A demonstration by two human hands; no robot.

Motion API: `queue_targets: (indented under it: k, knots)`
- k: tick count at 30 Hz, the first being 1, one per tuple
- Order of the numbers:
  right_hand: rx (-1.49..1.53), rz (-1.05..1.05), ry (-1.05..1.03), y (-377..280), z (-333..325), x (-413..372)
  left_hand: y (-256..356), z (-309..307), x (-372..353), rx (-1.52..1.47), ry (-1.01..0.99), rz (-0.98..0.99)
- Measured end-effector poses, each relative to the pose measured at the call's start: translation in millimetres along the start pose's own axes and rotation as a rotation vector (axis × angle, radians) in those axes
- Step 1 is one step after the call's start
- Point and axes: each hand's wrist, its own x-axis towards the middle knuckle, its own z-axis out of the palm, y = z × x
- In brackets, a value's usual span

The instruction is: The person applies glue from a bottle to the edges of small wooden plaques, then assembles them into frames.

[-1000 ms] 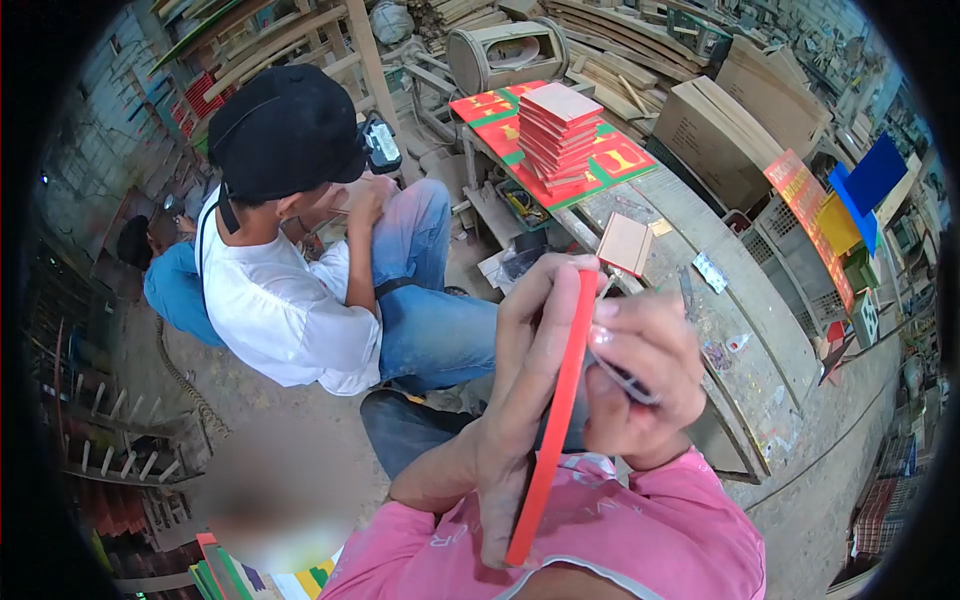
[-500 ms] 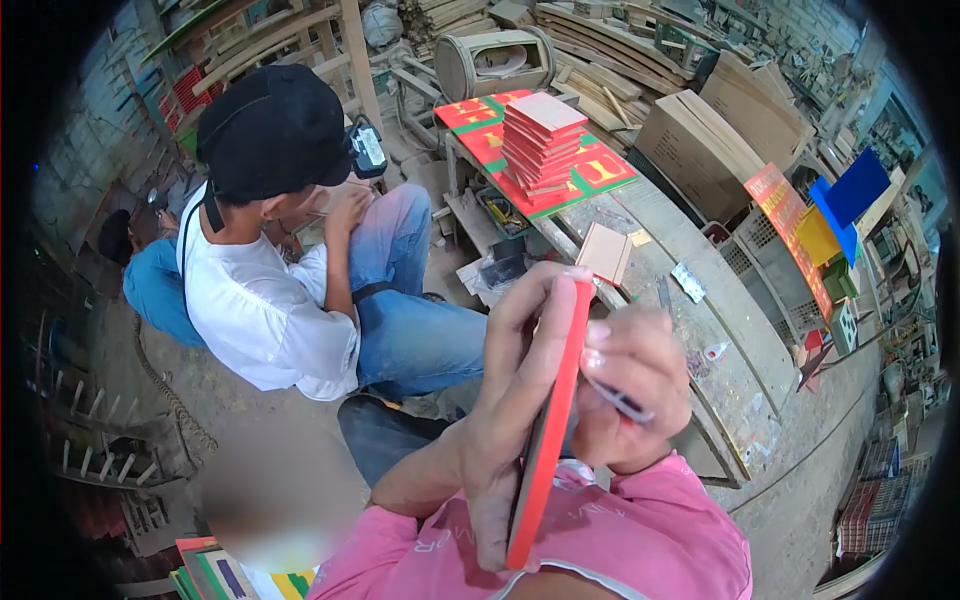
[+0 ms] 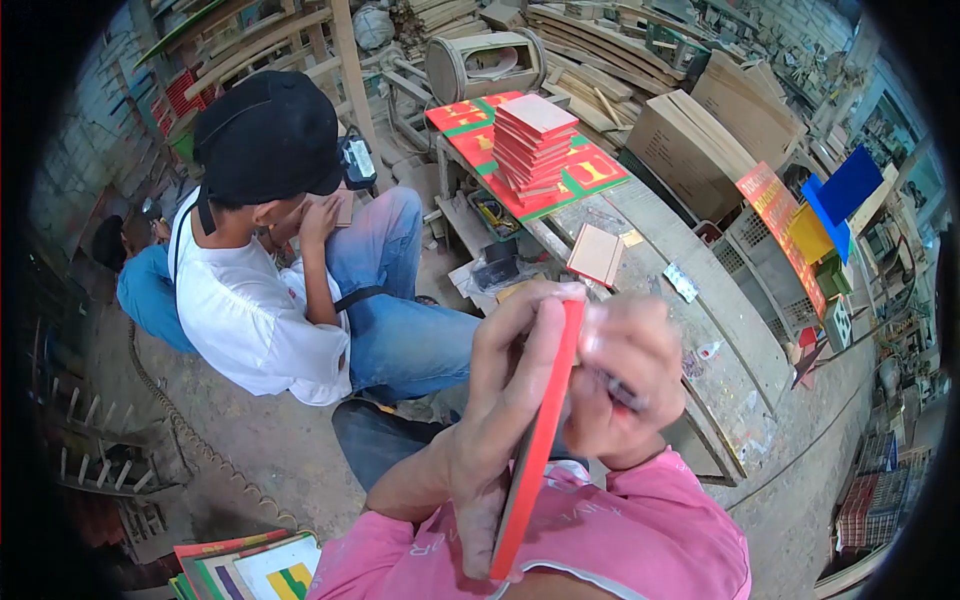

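My left hand (image 3: 490,400) grips a thin flat board with a red edge (image 3: 540,440), held on edge and tilted in front of my chest. On the board's right side is my right hand (image 3: 628,375), its fingers curled near the upper part of the red edge. Something small and dark shows between those fingers, blurred by motion. Beyond my hands, a tan panel with a red rim (image 3: 596,254) lies on the wooden workbench (image 3: 720,320). A stack of red-edged boards (image 3: 535,150) stands on a red, green and yellow sheet (image 3: 598,172).
A person in a white shirt (image 3: 250,290) and black cap sits at the left, bent over a small piece. Cardboard boxes (image 3: 690,150) stand behind the bench. Colored panels (image 3: 250,570) lie at the lower left, and a coiled hose (image 3: 200,455) runs over the floor.
The view has shifted slightly. My right hand has moved a little along the board's upper edge, its fingers more blurred. The other person's hands now show a small tan piece.
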Motion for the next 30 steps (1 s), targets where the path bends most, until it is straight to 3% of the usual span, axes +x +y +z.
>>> queue_targets:
  k: [2,5,6,9,10,11,12,13,14,16,17,19,21,23,25,27,30]
  knots:
    - [0.022,-0.052,0.007,2.8,-0.6,-4.3,1.3,1.4,-1.0,0.03,0.083,0.047]
    - [0.067,-0.138,0.013,2.8,-3.9,-6.4,6.6,-12.4,-4.5,0.272,-0.269,0.068]
    - [0.022,-0.092,0.005,2.1,-5.1,-1.4,1.7,-15.1,-4.3,0.273,-0.274,0.064]
    - [0.043,-0.064,-0.017,1.9,-6.3,-4.4,-19.3,-28.7,4.1,0.391,-0.378,0.502]
    - [0.06,-0.151,-0.021,4.1,-5.0,-4.9,-16.3,-29.9,-1.1,0.3,-0.378,0.335]
    - [0.077,-0.235,-0.024,4.7,-4.2,-3.2,-17.6,-29.5,-1.9,0.302,-0.375,0.334]
    - [-0.046,-0.052,-0.069,-0.6,-15.6,3.2,-19.2,-28.5,-2.1,0.316,-0.369,0.355]
    - [-0.228,-0.014,-0.001,10.4,-12.3,9.0,-20.1,-27.6,-2.2,0.331,-0.367,0.375]
    - [-0.116,0.122,0.071,19.5,-13.7,11.5,-18.7,-26.4,-2.8,0.336,-0.372,0.371]
    - [0.093,0.293,0.167,26.9,-16.4,14.9,-14.1,-24.4,-5.9,-0.3,-0.349,-0.055]
    - [0.186,0.33,0.191,27.4,-17.2,16.0,-13.8,-25.9,-3.9,-0.297,-0.347,-0.054]
    - [0.363,0.403,0.087,18.1,-27.4,11.6,-13.7,-28.9,4.8,-0.893,-0.218,-0.441]
    - [0.303,0.464,-0.05,6.0,-24.0,15.0,-4.5,-17.6,8.4,-0.806,-0.265,-0.473]
    - [0.43,0.469,0.009,7.0,-3.7,23.2,-3.8,-13.8,10.4,-0.721,-0.313,-0.512]
    - [0.405,0.419,-0.013,15.9,-3.1,31.5,-13.0,-18.9,16.3,-0.856,-0.37,-0.608]
    - [0.327,0.593,-0.079,15.9,-11.1,42.2,-22.7,-29.1,21.2,-0.992,-0.42,-0.692]
    - [0.306,0.632,0.012,20.4,-17.8,46.8,-34.8,-43.0,26.1,-1.202,-0.489,-0.789]
